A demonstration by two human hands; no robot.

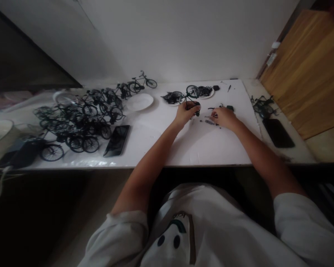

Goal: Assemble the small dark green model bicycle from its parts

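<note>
My left hand [184, 114] is closed around a small dark model bicycle [193, 91], which is tilted with one wheel raised toward the wall. To its right, my right hand [224, 117] is low over the white tabletop, fingertips pinched together. Whatever lies between those fingertips is too small to make out. Small loose parts [208, 121] lie just under and beside the right fingers. A dark green piece [230, 108] shows behind that hand.
Many finished-looking model bicycles [80, 122] crowd the left side, near a phone [117, 141] and a white plate [140, 102]. Plates with dark parts [205, 91] stand at the back. At right are green frames [264, 106], a black phone [278, 132] and a wooden board [303, 74].
</note>
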